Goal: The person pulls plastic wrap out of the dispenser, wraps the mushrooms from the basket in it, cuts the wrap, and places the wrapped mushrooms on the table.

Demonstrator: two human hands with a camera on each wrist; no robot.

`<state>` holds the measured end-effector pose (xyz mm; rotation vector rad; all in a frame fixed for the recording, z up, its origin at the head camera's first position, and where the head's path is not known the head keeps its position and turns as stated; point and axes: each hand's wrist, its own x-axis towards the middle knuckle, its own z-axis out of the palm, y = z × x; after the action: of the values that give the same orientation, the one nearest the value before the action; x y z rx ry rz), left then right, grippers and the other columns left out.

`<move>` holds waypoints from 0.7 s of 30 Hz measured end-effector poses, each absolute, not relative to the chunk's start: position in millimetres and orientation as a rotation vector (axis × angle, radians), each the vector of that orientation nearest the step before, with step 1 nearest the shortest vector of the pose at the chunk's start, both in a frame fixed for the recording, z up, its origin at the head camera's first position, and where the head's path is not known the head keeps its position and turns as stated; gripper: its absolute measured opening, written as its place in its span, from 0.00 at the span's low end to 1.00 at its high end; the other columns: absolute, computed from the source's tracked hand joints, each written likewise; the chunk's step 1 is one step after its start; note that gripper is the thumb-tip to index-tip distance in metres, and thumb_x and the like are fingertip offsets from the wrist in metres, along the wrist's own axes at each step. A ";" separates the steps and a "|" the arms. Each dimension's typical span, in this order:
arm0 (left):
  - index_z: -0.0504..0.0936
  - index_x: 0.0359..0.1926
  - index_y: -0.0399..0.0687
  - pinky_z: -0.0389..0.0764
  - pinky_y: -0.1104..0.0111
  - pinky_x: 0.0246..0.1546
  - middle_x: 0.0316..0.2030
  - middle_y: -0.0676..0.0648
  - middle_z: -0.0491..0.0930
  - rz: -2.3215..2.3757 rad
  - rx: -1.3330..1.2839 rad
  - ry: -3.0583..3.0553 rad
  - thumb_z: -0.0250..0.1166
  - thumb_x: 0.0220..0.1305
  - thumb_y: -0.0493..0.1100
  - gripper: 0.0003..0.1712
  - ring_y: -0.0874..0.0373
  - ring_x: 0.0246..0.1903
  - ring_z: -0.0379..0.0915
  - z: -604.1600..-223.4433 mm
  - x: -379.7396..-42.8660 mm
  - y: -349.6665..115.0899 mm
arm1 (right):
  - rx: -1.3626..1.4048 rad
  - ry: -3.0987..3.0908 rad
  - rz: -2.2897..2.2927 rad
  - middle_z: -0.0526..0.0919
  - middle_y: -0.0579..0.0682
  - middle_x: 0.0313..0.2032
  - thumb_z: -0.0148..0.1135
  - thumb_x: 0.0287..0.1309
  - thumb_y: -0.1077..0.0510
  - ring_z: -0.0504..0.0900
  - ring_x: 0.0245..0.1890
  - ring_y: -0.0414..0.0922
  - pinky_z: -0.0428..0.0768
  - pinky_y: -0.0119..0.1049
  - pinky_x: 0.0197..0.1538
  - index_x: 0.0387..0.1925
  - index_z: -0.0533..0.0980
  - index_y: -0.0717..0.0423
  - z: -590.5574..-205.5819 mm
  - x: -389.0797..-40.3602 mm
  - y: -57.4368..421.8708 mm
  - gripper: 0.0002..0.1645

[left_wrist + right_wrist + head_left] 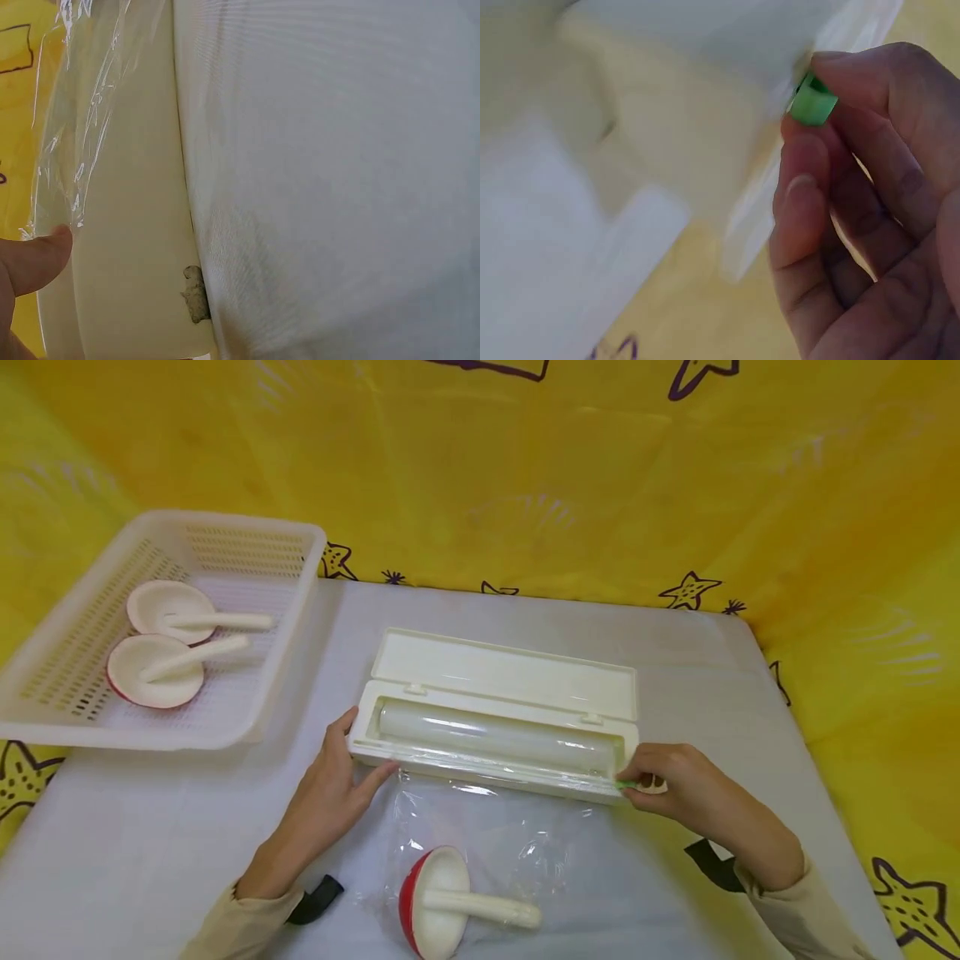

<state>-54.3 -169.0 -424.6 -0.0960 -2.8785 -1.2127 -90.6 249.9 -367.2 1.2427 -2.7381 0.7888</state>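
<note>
Head: hands (322, 804) at film box (495, 704)

Illumination in the head view is moderate and even: soft shadows fall on the desk (697, 685), and white glare streaks mark the film roll (495, 731) and loose film (517, 852). The left wrist view shows fine ripple patterning across the desk's upper area. In the right wrist view, pale surfaces (682, 112) at left blur, while the fingers (799, 225) and green tab (811, 109) render more sharply.
</note>
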 end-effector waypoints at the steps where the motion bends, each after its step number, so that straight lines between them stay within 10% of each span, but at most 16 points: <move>1: 0.45 0.75 0.39 0.69 0.41 0.59 0.70 0.33 0.60 -1.203 -0.086 -2.892 0.71 0.62 0.49 0.54 0.38 0.66 0.64 -423.3 -54.3 -169.3 | 1.218 -2.734 0.797 0.81 0.38 0.27 0.77 0.36 0.72 0.74 0.27 0.30 0.75 0.23 0.30 0.31 0.86 0.54 -368.0 -87.9 254.9 0.17; 13: 0.69 0.54 0.36 0.70 0.62 0.35 0.41 0.41 0.74 -0.917 0.008 -2.817 0.74 0.56 0.50 0.33 0.51 0.41 0.68 -402.5 -33.9 -162.9 | 0.722 -2.768 0.683 0.82 0.40 0.31 0.78 0.40 0.67 0.76 0.28 0.34 0.77 0.25 0.31 0.37 0.81 0.54 -368.9 -49.3 252.9 0.19; 17: 0.77 0.49 0.43 0.75 0.63 0.37 0.38 0.48 0.79 -1.029 -0.115 -2.857 0.69 0.63 0.46 0.18 0.56 0.40 0.73 -397.1 -30.4 -164.9 | 0.627 -2.967 0.850 0.84 0.36 0.29 0.73 0.55 0.56 0.77 0.27 0.29 0.77 0.24 0.29 0.37 0.83 0.52 -374.4 -29.4 236.7 0.08; 21: 0.83 0.46 0.50 0.80 0.67 0.39 0.38 0.55 0.84 -1.238 -0.347 -2.844 0.64 0.67 0.38 0.08 0.65 0.38 0.76 -398.2 -31.3 -167.8 | 0.571 -3.222 0.924 0.87 0.42 0.43 0.65 0.62 0.41 0.85 0.37 0.37 0.82 0.31 0.38 0.53 0.80 0.53 -386.8 -21.3 219.7 0.26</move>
<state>-31.3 -167.8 -398.2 -0.3469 -2.8443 -1.2380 -21.3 219.7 -386.8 0.5712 -3.2223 0.9245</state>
